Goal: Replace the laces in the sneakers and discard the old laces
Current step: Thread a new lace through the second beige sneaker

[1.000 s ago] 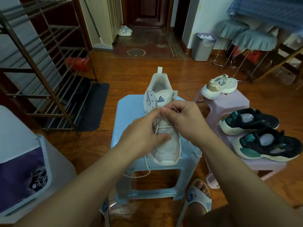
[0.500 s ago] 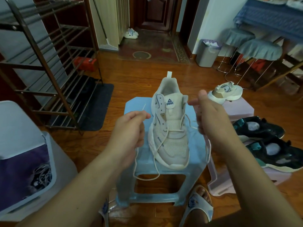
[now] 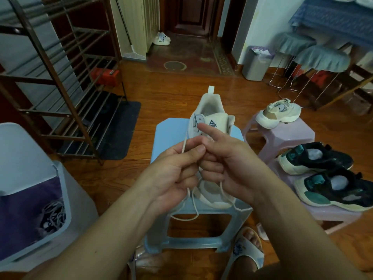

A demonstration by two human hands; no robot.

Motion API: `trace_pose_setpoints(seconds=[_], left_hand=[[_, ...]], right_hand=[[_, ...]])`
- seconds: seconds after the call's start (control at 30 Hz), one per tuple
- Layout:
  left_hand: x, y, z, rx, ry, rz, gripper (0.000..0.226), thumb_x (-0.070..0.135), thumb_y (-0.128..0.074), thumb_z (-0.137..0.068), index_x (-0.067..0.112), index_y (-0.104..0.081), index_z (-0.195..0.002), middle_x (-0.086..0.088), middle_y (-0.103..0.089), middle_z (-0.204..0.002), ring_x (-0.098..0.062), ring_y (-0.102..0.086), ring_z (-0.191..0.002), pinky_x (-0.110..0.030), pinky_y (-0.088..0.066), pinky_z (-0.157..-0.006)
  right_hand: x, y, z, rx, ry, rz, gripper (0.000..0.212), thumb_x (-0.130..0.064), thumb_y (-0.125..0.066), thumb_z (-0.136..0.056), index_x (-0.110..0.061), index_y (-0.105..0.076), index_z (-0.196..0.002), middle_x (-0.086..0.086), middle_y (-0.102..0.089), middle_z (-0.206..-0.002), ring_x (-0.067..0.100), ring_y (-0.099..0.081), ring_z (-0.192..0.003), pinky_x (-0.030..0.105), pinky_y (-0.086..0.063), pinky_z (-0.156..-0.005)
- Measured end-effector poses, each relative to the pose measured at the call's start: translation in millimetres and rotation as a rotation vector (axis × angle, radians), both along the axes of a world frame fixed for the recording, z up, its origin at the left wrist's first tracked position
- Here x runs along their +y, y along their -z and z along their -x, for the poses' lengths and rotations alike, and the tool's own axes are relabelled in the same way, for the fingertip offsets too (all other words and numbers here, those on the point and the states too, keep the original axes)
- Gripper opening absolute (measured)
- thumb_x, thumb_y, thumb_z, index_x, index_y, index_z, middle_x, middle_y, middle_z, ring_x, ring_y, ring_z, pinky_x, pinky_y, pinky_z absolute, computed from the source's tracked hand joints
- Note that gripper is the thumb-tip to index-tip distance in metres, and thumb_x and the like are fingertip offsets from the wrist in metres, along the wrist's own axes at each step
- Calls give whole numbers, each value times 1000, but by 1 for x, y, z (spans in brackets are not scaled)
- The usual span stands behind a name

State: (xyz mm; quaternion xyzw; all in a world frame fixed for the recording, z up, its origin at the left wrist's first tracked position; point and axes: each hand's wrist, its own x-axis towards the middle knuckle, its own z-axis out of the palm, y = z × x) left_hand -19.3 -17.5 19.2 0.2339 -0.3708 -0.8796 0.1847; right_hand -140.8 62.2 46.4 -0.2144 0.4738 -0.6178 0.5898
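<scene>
Wood floor, blue stool (image 3: 173,130) carrying white sneaker (image 3: 210,118). Left hand (image 3: 171,174) and right hand (image 3: 228,164) both pinching lace (image 3: 184,144) ends above it (probably tying). Loose loops hanging below.

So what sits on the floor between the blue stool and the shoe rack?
In the head view, bare wooden floor separates blue stool from shoe rack, whose dark mat pokes in.

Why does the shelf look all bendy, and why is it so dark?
Head view: the wide-angle lens bows straight lines near the edges, so the rack curves; the room light is dim, so corners go dark; the hands, lace and sneaker are fairly sharp, while the arms at the bottom look stretched.
</scene>
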Motion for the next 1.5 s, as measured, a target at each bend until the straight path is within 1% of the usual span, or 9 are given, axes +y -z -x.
trace_pose_setpoints(seconds=[0.2,0.3,0.37,0.43,0.53,0.77,0.93,1.2,1.5], left_hand=[[-13,-1,-2,-110,10,112,17,21,-69,-85,13,-67,-100,1,-65,-72,-2,-28,-41,-14,-19,-36],[-35,-11,-6,-93,-148,151,4,21,-61,-99,18,-63,-98,3,-69,-81,-3,-24,-43,-15,-21,-35],[-46,-11,-8,-195,-228,314,10,22,-57,-103,21,-65,-97,2,-62,-75,-6,-26,-44,-18,-22,-37],[-45,-7,-7,-391,-234,581,17,25,-58,-104,24,-74,-96,3,-57,-70,-7,-34,-46,-21,-27,-41],[-31,4,-1,-546,-110,835,24,25,-55,-105,27,-78,-97,14,-58,-65,2,-44,-43,-16,-34,-47],[-16,12,12,-499,-241,850,7,18,-72,-94,15,-66,-93,3,-77,-76,4,-55,-48,-14,-40,-53],[-11,22,26,-561,-300,849,12,20,-73,-93,15,-63,-87,7,-75,-70,-4,-63,-59,-26,-45,-61],[-8,29,35,-531,-386,855,15,20,-64,-99,19,-59,-85,2,-71,-72,-7,-64,-66,-19,-47,-60],[-9,42,33,-445,-335,987,15,27,-59,-103,30,-55,-89,6,-68,-73,-11,-64,-66,-43,-55,-64]], right_hand=[[5,-3,7,70,-30,-51,38,-36,-48,-103,-22,-51,-138,8,-56,-72,15,-47,-51,25,-43,-44],[12,0,30,901,299,-111,25,-37,-50,-103,-28,-64,-123,-3,-73,-96,17,-69,-87,41,-61,-77],[14,7,47,1544,421,-143,19,-32,-59,-99,-30,-71,-113,-9,-66,-118,14,-58,-113,43,-51,-98],[9,13,51,1786,315,-152,15,-30,-66,-94,-31,-76,-105,-4,-53,-139,22,-39,-133,40,-30,-112],[3,25,45,1845,163,-146,15,-31,-71,-90,-32,-79,-103,2,-37,-158,33,-19,-147,49,-18,-117],[-2,33,45,1643,101,-182,21,-34,-72,-88,-43,-76,-107,-8,-10,-168,26,2,-153,46,-6,-121],[-8,34,42,1561,142,-175,15,-29,-77,-85,-40,-79,-96,-8,-10,-168,23,1,-152,30,1,-115],[-7,32,37,1506,154,-180,17,-26,-78,-86,-42,-79,-94,-13,-7,-168,18,3,-153,28,2,-114],[-10,34,34,1448,172,-175,13,-21,-78,-86,-33,-81,-91,-15,-5,-168,15,1,-153,25,-1,-114]])
